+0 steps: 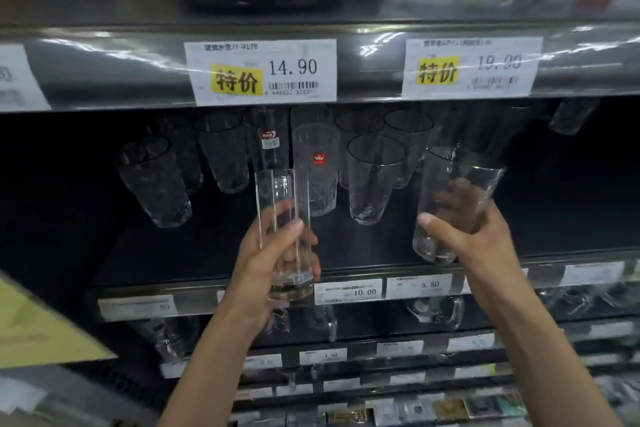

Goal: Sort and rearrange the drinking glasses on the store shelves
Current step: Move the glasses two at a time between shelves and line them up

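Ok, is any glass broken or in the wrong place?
No glass looks broken. But the shelf is mixed: a glass with a red sticker stands among the bumpy tumblers. The left hand holds a tall straight glass, the right hand a tilted tumbler.

a: what's on my feed of the person?
b: two bare arms: left forearm (214, 357), right forearm (540, 340), slim, bare down to the bottom edge.
a: hands?
b: left hand (266, 253) and right hand (464, 229) bare too; left thumbnail (296, 226) trimmed short.
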Motion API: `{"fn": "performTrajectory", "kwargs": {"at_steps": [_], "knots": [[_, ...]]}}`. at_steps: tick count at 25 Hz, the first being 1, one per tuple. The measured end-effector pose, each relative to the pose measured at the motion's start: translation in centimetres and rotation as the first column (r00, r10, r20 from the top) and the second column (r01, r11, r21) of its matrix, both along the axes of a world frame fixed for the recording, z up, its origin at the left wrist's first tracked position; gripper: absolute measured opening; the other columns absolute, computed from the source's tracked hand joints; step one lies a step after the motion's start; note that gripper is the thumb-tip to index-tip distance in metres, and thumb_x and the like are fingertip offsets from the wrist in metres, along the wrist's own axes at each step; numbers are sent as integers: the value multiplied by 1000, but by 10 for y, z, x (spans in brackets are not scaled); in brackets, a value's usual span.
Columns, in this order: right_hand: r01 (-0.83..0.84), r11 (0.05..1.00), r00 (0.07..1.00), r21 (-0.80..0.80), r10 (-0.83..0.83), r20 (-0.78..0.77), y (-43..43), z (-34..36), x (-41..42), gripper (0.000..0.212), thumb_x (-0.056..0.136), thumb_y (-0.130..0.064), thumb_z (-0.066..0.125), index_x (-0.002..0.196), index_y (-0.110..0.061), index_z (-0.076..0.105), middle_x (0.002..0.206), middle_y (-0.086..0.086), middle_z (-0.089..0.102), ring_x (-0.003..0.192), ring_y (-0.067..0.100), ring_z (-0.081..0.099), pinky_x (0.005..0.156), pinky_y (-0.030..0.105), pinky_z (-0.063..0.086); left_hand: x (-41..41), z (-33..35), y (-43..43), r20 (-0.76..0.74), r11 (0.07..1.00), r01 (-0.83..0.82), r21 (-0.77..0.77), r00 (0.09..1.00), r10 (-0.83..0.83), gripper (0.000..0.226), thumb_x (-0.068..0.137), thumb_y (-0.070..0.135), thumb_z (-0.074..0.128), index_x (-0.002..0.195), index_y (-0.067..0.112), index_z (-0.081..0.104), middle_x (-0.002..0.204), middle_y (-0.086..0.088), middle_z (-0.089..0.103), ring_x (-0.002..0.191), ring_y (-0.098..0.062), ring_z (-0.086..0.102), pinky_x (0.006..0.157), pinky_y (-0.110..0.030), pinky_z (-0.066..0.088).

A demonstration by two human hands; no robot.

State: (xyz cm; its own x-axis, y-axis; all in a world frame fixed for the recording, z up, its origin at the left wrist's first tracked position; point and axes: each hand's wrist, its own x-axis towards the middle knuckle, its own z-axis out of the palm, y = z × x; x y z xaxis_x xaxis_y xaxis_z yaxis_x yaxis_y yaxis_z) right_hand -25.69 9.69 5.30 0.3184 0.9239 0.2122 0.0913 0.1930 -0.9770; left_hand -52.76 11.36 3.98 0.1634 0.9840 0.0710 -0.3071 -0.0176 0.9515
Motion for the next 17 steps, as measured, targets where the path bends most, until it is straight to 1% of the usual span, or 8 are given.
{"fn": "performTrajectory", "kwargs": {"at_steps": [3, 4, 5, 7, 9, 11, 14, 17], "knots": [[44, 999, 997, -16, -43, 62, 20, -6, 11, 64, 56, -32, 92, 111, -22, 60, 92, -6, 75, 76, 5, 71, 61, 19, 52, -7, 1, 6, -44, 1000, 10, 26, 999, -8, 67, 66, 55, 82, 126, 33, 60, 88, -9, 70, 62, -28, 67, 57, -35, 54], [51, 998, 996, -22, -50, 71, 26, -9, 14, 65, 57, -27, 92, 112, -18, 59, 90, -4, 74, 73, 7, 70, 61, 22, 52, -8, 1, 7, -51, 1000, 8, 28, 999, -6, 67, 66, 56, 82, 125, 33, 61, 89, -9, 70, 63, -28, 68, 58, -35, 55], [57, 998, 995, -28, -54, 80, 32, -11, 16, 67, 56, -25, 92, 113, -17, 58, 91, -3, 74, 75, 9, 71, 61, 24, 52, -10, 1, 7, -50, 1000, 4, 26, 999, -3, 66, 66, 56, 82, 125, 34, 61, 89, -9, 70, 64, -28, 68, 59, -36, 55], [69, 997, 993, -36, -66, 93, 43, -14, 16, 74, 51, -29, 92, 115, -17, 58, 95, -4, 75, 84, 10, 73, 65, 25, 54, -12, 0, 8, -37, 1000, 3, 16, 999, -2, 63, 68, 54, 82, 124, 34, 62, 89, -9, 70, 65, -29, 68, 59, -37, 55], [81, 995, 993, -50, -76, 93, 52, -17, 14, 77, 48, -32, 92, 115, -20, 57, 96, -7, 75, 88, 10, 73, 67, 26, 54, -13, -2, 8, -34, 1000, 10, 20, 999, -9, 65, 66, 56, 83, 124, 35, 62, 89, -10, 70, 64, -29, 68, 59, -37, 55], [77, 995, 994, -66, -71, 87, 61, -21, 12, 74, 51, -30, 93, 115, -24, 56, 98, -9, 75, 90, 9, 73, 69, 26, 54, -13, -3, 8, -39, 999, 17, 32, 999, -16, 62, 68, 54, 81, 124, 36, 61, 88, -10, 70, 65, -29, 68, 57, -36, 55], [99, 993, 991, -68, -93, 92, 71, -25, 10, 68, 57, -23, 93, 113, -25, 55, 102, -6, 74, 93, 10, 72, 72, 30, 55, -13, -6, 10, -55, 998, 27, 52, 998, -24, 56, 73, 49, 77, 125, 35, 61, 87, -10, 70, 64, -29, 68, 57, -36, 55], [121, 990, 989, -68, -114, 97, 77, -27, 11, 68, 55, -26, 93, 111, -29, 55, 105, -8, 73, 93, 4, 71, 79, 28, 55, -13, -8, 11, -77, 997, 22, 69, 997, -16, 55, 73, 51, 76, 124, 36, 61, 88, -10, 70, 65, -30, 68, 61, -38, 56]]}}
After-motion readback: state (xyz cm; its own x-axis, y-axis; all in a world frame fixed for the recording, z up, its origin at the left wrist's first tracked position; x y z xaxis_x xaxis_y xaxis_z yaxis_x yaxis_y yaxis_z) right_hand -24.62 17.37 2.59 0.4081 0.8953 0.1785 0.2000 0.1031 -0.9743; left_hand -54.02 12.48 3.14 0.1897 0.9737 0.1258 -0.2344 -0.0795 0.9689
